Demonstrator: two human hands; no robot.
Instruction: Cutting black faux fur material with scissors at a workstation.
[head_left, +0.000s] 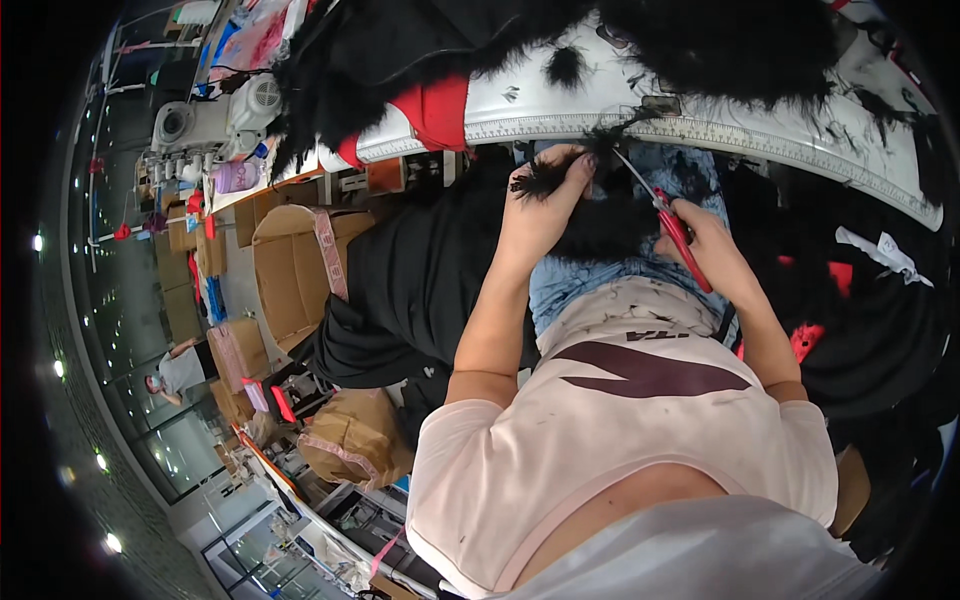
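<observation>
My left hand [540,218] is closed, pinching a strip of black feathery trim [541,180] between thumb and fingers. Wisps of the trim stick out on both sides of the fingers. In my right hand [716,244] is a pair of scissors [677,232] with red handles. Their metal blades point up and left, with the tips close to the trim beside my left fingers. More black fluffy material [600,230] lies across my lap, over blue jeans [555,285] dotted with dark fluff.
A white table edge with a ruler strip [540,127] curves just beyond my hands. Black feathery fabric [420,45] and red cloth [440,112] lie on it. Black fabric [430,270] and a cardboard box [290,265] are at left. Farther off, a person [180,370] is visible.
</observation>
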